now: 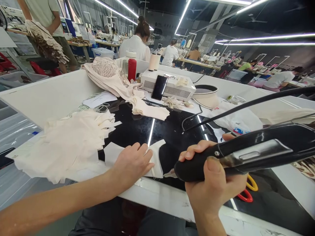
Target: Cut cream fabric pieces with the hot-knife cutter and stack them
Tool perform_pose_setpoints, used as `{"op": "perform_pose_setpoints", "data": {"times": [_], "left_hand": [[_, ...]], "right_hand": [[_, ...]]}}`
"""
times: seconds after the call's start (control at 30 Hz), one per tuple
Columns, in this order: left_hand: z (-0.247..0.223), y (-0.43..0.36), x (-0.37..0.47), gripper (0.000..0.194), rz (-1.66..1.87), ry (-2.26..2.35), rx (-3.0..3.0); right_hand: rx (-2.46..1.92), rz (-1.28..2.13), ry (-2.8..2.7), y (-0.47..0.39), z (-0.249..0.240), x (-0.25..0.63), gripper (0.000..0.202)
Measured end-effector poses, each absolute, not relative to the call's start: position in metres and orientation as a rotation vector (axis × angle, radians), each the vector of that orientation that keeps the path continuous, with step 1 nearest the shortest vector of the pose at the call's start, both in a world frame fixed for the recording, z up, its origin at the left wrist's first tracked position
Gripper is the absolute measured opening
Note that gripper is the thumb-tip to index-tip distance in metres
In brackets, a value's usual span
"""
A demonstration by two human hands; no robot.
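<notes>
Head view: landmark = white fabric piece [158, 157], laid flat on the black tabletop [128, 126] at its near edge, pressed down by the left hand [134, 162]. Left of the piece, a loose pile of cream fabric [61, 144]; its lower layers could be dragged or creased if caught by the left forearm. At the piece, bunching or skewing could be caused by uneven finger pressure, its right part being less covered. Just right of the piece, the metal tip [170, 173] of a black handheld tool [236, 157], gripped in the right hand [214, 186]; fingertips or fabric could be nicked if the tip slipped. Whether it is hot or sharp cannot be told. Farther right, the tool could be tugged off line if its cord [246, 104] were snagged. Red scissor handle [246, 196], right of the piece, could be knocked by the right wrist.

Writing: paper sheet [99, 99], beyond-left of the piece, nothing legible. Plastic bag [242, 119], beyond-right, red-and-blue print, unreadable. No brand can be read.
</notes>
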State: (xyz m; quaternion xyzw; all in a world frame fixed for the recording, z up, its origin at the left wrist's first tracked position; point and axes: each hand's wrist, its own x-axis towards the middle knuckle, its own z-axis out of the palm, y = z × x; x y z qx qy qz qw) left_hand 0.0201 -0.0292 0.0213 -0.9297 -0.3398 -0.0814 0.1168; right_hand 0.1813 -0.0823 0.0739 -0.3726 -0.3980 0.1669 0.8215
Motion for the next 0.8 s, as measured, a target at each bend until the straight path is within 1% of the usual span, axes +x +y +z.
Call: {"op": "perform_pose_setpoints", "data": {"times": [0.37,0.47,0.53,0.67,0.8], "left_hand": [[0.024,-0.035,0.013,0.028,-0.312,-1.065,-2.576],[0.027,-0.035,0.008,0.023,-0.402,-1.021,-2.542],[0.029,-0.037,0.007,0.016,-0.52,-0.86,-2.614],[0.025,-0.046,0.013,0.019,-0.729,-0.347,-2.846],[0.014,-0.048,0.019,0.015,-0.783,-0.185,-2.907]], "right_hand": [[-0.771,0.38,-0.891,-0.084,0.068,0.182,0.044],[-0.771,0.37,-0.9,-0.084,0.069,0.183,0.044],[-0.771,0.357,-0.911,-0.083,0.069,0.183,0.043],[-0.772,0.328,-0.919,-0.084,0.068,0.183,0.043],[-0.775,0.341,-0.914,-0.083,0.068,0.183,0.044]]}}
